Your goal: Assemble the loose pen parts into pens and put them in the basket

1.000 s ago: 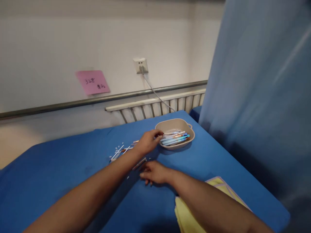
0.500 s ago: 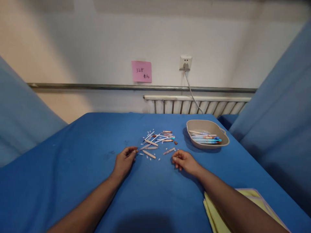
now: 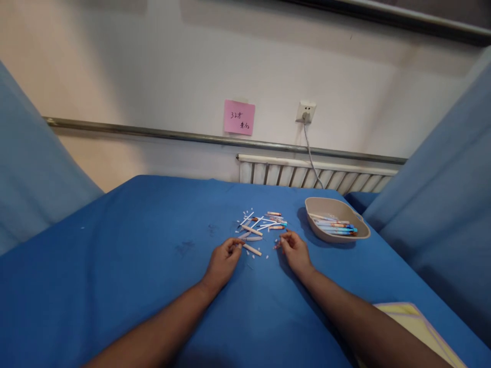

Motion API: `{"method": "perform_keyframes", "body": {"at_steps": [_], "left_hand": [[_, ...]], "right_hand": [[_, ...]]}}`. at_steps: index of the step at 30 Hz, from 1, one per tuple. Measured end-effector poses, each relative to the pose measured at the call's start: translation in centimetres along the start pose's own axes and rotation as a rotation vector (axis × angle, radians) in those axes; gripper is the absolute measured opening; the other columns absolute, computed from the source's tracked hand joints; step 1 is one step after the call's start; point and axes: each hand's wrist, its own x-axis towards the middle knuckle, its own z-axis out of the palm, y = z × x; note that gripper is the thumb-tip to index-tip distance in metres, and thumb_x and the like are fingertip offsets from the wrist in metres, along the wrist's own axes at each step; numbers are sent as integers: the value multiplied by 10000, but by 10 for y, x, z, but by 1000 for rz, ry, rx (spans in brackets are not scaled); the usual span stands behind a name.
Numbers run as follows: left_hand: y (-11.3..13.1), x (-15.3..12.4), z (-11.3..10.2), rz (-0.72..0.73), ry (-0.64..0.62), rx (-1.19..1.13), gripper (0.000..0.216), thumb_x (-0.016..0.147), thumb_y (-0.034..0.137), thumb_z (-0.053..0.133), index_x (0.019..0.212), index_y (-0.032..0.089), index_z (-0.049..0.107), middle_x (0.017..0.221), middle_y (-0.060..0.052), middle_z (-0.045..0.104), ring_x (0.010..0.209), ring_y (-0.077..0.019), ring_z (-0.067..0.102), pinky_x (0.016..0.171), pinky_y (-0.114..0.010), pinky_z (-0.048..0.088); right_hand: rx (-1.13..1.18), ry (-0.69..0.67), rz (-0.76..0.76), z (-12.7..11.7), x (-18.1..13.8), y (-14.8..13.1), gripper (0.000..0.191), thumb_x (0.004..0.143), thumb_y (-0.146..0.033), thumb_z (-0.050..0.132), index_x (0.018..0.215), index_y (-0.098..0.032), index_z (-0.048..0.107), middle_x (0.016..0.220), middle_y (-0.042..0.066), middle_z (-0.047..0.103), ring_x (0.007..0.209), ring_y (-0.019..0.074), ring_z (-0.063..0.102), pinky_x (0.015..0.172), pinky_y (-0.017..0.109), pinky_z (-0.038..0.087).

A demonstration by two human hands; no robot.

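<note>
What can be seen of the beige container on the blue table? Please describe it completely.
The container is beige, open and shallow, with rounded corners and smooth walls that look like plastic. A small loop handle shows at its right end. It stands upright on the blue table, towards the far right corner. Blue and pale pens lie inside. The right hand is apart from it.

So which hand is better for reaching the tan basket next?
Probably the right hand: it is nearer the tan basket, on the same side of the loose pen parts. The left hand is at their left edge, farther away.
</note>
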Motion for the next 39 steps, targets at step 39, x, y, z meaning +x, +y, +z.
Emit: {"method": "perform_keyframes", "body": {"at_steps": [39], "left_hand": [[35,6,39,-17,-203,-186,131,717,293,599,726,166,571,642,13,568,570,-126,515,546,-232,387]], "right_hand": [[-371,-210,-188,-24,-14,-18,214,887,-346,393,851,-213,557,733,15,635,668,169,584,629,260,411]]}}
